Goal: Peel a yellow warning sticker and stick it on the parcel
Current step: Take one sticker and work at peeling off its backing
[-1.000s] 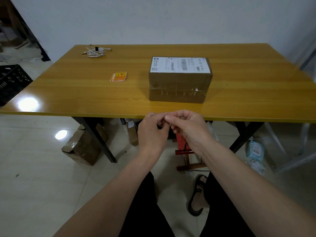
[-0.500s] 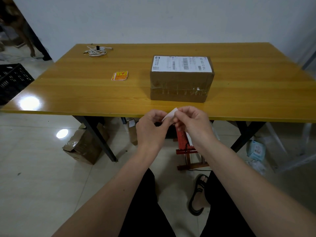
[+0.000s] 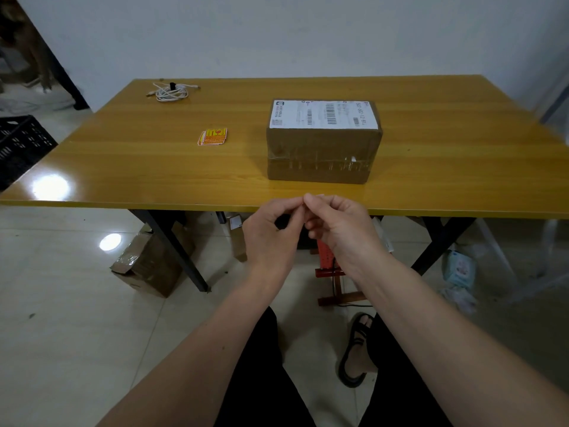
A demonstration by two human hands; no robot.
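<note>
A brown cardboard parcel (image 3: pixel 320 155) with a white shipping label (image 3: pixel 323 114) on top stands in the middle of the yellow wooden table (image 3: pixel 154 167). A small stack of yellow-and-red warning stickers (image 3: pixel 213 137) lies to its left. My left hand (image 3: pixel 268 238) and my right hand (image 3: pixel 341 229) meet fingertip to fingertip at the table's front edge, in front of the parcel. They pinch a small sticker piece that the fingers almost wholly hide; only a pale sliver shows above the right fingertips.
A coiled white cable (image 3: pixel 171 91) lies at the table's back left. A black crate (image 3: pixel 18 146) stands on the floor to the left. Under the table are a cardboard box (image 3: pixel 151 266) and a red stool (image 3: pixel 329 266).
Half a second ago a white flap stood up between my fingertips. Now the fingers have closed over it and it is nearly hidden. The hands stay at the table edge.
</note>
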